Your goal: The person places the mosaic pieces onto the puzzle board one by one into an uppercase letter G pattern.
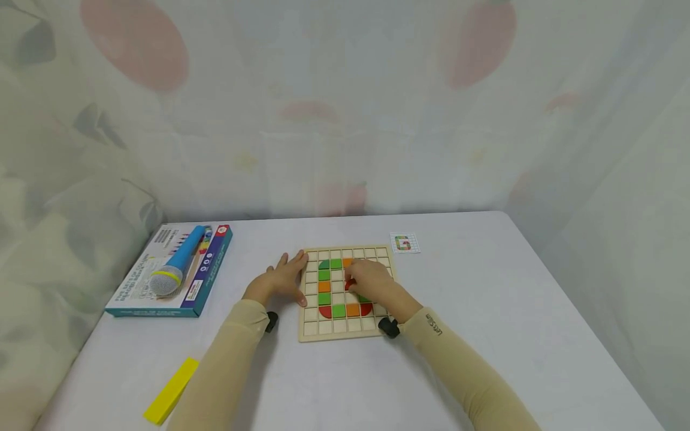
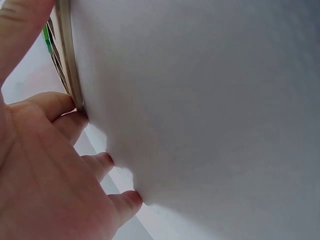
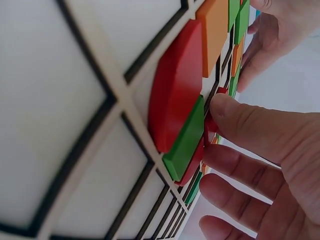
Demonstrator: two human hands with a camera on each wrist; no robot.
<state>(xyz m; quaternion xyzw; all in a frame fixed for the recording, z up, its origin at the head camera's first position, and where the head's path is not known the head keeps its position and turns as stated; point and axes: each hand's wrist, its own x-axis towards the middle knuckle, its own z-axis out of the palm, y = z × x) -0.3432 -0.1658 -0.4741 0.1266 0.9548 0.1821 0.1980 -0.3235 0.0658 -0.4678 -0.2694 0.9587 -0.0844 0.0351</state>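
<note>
A wooden grid board [image 1: 312, 328] lies on the table with green, orange and red tiles set in some of its squares. My left hand [image 1: 280, 280] is at the board's left edge, fingers spread; in the left wrist view its fingertips [image 2: 134, 197] touch the white cloth and the board's corner. Over the middle of the board, my right hand [image 1: 372, 280] pinches a small red tile [image 3: 211, 126] between thumb and index finger. Nearer the right wrist camera are a rounded red tile [image 3: 175, 85], a green tile [image 3: 184, 145] and an orange tile [image 3: 215, 35]. The right hand hides some squares.
A small card [image 1: 405, 243] printed with a coloured G-like pattern lies behind the board's right corner. On the left, a blue toy microphone [image 1: 180, 260] rests on a flat box [image 1: 135, 275]. A yellow bar [image 1: 171, 392] lies near the left forearm. White cloth covers the table [image 1: 512, 311].
</note>
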